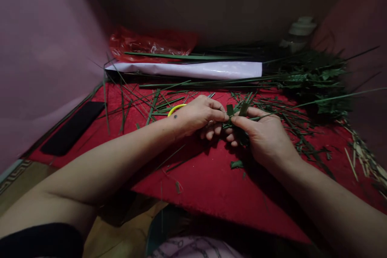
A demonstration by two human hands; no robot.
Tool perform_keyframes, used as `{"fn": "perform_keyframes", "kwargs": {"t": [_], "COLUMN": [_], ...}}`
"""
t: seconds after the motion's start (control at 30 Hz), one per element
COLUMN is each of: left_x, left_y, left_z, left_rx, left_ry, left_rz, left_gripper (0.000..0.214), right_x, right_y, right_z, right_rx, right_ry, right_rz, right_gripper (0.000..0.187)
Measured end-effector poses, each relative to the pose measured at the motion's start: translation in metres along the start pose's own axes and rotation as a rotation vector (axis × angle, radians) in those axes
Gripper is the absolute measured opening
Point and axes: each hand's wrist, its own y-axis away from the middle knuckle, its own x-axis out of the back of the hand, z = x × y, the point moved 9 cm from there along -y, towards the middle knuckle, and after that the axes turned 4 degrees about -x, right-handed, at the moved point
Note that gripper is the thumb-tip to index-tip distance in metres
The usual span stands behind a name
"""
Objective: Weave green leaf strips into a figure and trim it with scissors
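Above the middle of a red-covered table [208, 181], my two hands meet over a small piece of folded green leaf strips [230, 111]. My left hand [208, 116] pinches the strips between thumb and forefinger, its other fingers curled below. My right hand [263, 129] grips the piece from the other side, thumb on top and fingers behind and under it. Strip ends stick up between the hands. How the strips are interlaced is too dark and small to tell. Beside my left wrist shows the yellow handle of scissors [177, 109], partly hidden by the wrist.
A dark flat phone-like slab [72, 128] lies at the left. Behind the hands are a long white folded sheet [193, 69], a red plastic bag [151, 42] and a capped bottle [300, 32]. A leafy green heap [320, 80] fills the back right, with scattered leaf scraps [302, 129] nearer.
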Motion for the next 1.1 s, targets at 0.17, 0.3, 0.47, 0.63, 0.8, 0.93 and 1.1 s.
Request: {"fn": "perform_keyframes", "kwargs": {"t": [0.17,0.3,0.47,0.63,0.8,0.93,1.1], "left_x": [-0.001,-0.002,-0.001,0.001,0.0,-0.001,-0.002], "left_y": [0.0,0.0,0.001,0.002,0.004,0.005,0.003], "left_z": [0.002,0.002,0.007,0.006,0.009,0.011,0.01], "left_rx": [-0.011,-0.022,-0.051,-0.013,-0.005,-0.01,-0.02], "left_ry": [0.015,-0.005,-0.058,-0.112,-0.105,-0.106,-0.117], "left_rz": [-0.001,-0.003,0.016,0.05,0.06,0.064,0.048], "left_gripper": [0.011,0.012,0.017,0.017,0.012,0.01,0.009], "right_x": [0.001,0.002,0.001,-0.003,-0.004,-0.005,-0.006], "right_y": [0.001,0.0,0.0,0.0,0.0,0.001,0.002], "right_z": [-0.001,0.001,0.0,0.002,0.004,0.003,0.001], "right_rx": [0.014,0.01,0.013,0.002,-0.001,-0.025,-0.035], "right_ry": [0.003,0.012,0.006,-0.031,-0.102,-0.111,-0.089], "right_rz": [0.016,0.022,0.009,-0.032,-0.051,-0.039,-0.024], "right_gripper": [0.013,0.016,0.02,0.014,0.013,0.011,0.009]}}
